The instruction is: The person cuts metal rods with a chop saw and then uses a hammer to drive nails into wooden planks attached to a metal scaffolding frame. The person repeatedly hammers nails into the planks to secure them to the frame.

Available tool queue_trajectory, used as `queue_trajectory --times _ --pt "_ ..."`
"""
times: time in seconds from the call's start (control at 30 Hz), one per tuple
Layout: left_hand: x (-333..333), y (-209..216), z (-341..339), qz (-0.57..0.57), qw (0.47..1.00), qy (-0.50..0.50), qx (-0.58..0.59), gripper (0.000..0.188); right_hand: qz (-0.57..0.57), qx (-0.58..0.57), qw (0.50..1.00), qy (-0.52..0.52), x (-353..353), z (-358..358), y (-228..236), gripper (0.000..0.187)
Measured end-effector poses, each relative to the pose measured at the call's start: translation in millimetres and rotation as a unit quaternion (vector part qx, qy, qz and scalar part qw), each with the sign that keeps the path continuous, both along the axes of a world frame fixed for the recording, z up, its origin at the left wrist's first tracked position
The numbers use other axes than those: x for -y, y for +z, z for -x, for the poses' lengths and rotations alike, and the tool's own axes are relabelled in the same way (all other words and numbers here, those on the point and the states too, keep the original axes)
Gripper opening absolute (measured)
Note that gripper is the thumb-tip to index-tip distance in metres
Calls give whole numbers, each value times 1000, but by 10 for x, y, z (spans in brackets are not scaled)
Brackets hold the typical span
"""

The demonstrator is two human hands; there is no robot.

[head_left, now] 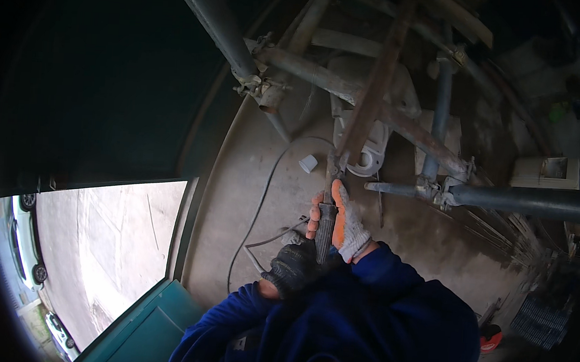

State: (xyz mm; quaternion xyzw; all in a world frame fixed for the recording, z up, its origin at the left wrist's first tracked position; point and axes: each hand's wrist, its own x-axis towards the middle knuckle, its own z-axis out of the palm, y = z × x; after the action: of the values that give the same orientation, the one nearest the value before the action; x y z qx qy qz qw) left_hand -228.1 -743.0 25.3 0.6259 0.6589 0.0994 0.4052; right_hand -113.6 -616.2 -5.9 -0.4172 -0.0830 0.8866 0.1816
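In front of my chest, a tool with a dark grey ribbed cylindrical grip (326, 226) points away from me. My right hand (346, 221), in a pale glove with orange coating, is closed around the grip; its fingertips show on the left side. Lower down, my left hand (291, 267), in a dark grey glove, is closed at the tool's near end, partly hidden by my sleeve. A narrow shaft (330, 173) extends from the grip toward the lower end of a rusty brown bar (376, 80). I cannot tell whether they touch.
Grey scaffold tubes (521, 200) and clamps (249, 82) surround the work. A dark cable (262, 199) curves over the concrete floor near a white cup (308, 163) and a white plastic piece (374, 146). At left, a doorway beside a teal panel (155, 325) shows parked cars (28, 245).
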Motion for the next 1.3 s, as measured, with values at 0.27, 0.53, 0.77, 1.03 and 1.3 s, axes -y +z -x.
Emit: queue_trajectory --times 0.27,0.53,0.77,1.03,1.3 --pt "85 -231 -429 21 995 79 54 64 -18 52 997 57 -165 -250 -41 60" --pt "-88 -165 229 6 999 39 28 61 8 -11 998 -67 21 174 -120 55" --pt "-82 -483 216 32 998 43 -18 63 -36 -37 998 -21 -93 90 -326 49" --pt "-124 -568 165 89 988 124 23 72 -89 -74 993 -1 -176 74 -528 56" --pt "263 -564 146 -80 945 282 146 84 -219 -118 962 108 -119 -471 -808 83"
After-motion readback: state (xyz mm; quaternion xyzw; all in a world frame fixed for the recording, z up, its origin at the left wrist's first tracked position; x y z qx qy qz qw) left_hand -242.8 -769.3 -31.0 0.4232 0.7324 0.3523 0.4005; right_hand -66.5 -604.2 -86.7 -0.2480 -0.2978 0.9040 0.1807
